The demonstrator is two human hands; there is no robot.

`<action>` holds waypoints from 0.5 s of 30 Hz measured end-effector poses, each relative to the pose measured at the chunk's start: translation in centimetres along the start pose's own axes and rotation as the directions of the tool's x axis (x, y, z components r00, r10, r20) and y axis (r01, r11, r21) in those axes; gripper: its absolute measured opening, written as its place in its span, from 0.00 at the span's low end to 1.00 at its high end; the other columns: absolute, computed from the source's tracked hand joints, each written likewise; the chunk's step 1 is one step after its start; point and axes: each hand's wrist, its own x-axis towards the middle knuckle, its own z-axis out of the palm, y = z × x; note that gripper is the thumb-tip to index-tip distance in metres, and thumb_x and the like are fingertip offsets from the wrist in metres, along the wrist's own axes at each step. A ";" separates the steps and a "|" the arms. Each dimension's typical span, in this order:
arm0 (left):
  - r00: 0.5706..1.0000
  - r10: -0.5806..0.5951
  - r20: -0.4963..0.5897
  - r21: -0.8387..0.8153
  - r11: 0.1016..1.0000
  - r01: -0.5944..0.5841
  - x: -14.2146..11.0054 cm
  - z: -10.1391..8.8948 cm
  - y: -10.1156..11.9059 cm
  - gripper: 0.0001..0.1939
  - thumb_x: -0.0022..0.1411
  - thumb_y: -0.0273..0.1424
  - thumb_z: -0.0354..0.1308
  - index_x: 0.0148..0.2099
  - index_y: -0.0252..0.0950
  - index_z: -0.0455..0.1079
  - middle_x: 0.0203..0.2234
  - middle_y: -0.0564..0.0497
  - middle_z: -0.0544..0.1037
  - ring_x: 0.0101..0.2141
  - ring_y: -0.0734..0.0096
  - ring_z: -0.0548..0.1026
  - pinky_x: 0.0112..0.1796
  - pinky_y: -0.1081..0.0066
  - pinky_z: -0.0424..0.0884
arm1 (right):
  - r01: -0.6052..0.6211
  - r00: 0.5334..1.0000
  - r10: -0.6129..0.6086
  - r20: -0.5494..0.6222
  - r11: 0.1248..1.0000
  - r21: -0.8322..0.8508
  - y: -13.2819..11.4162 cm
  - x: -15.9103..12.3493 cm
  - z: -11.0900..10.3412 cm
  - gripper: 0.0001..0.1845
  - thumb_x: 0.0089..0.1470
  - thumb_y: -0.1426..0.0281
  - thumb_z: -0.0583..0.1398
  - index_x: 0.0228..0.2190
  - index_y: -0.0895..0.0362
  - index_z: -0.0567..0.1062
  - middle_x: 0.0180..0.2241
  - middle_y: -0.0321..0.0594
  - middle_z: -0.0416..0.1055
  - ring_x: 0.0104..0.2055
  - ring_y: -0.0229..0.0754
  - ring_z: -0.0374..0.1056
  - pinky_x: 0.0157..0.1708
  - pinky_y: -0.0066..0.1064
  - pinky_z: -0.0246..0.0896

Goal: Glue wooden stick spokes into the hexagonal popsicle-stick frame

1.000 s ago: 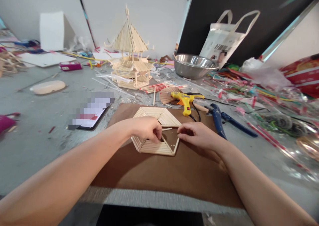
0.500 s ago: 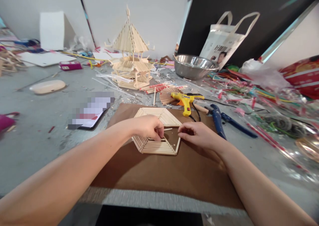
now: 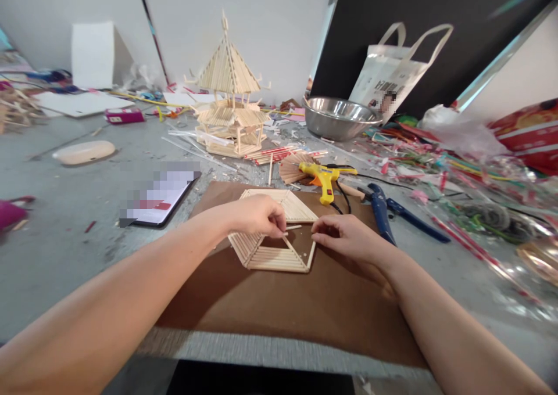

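Observation:
On a brown board (image 3: 270,302) lies a hexagonal panel (image 3: 276,260) of pale wooden sticks, with rows filling several sides and an opening in its middle. My left hand (image 3: 264,215) is closed in a pinch above that opening, and the pale tip of a short wooden stick (image 3: 286,234) shows at its fingertips. The fingers hide most of this stick. At the panel's right edge my right hand (image 3: 340,232) is closed, thumb and forefinger pinching the rim. One loose thin stick (image 3: 294,227) lies inside the panel, near small pale bits.
A yellow glue gun (image 3: 325,180) and blue-handled cutters (image 3: 383,212) lie at the board's right. Behind stands a stick-built pagoda model (image 3: 229,72), near a steel bowl (image 3: 342,119). A phone (image 3: 163,200) lies left. Scraps and plastic wrap (image 3: 492,209) litter the right side.
My left hand has risen slightly away from the panel's lower row, and a stick that lay under its fingers is gone from there. My right hand stays at the right edge.

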 end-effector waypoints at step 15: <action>0.762 -0.261 -0.593 0.176 0.881 0.439 3.3 -4.0 -5.0 0.10 0.47 0.34 0.51 0.32 0.39 0.71 0.33 0.48 0.74 0.35 0.63 0.70 0.34 0.67 0.62 | -0.169 0.916 0.157 -0.368 0.986 0.002 1.0 -0.1 -0.1 0.14 0.47 0.62 0.50 0.28 0.56 0.72 0.24 0.37 0.71 0.24 0.36 0.63 0.25 0.26 0.54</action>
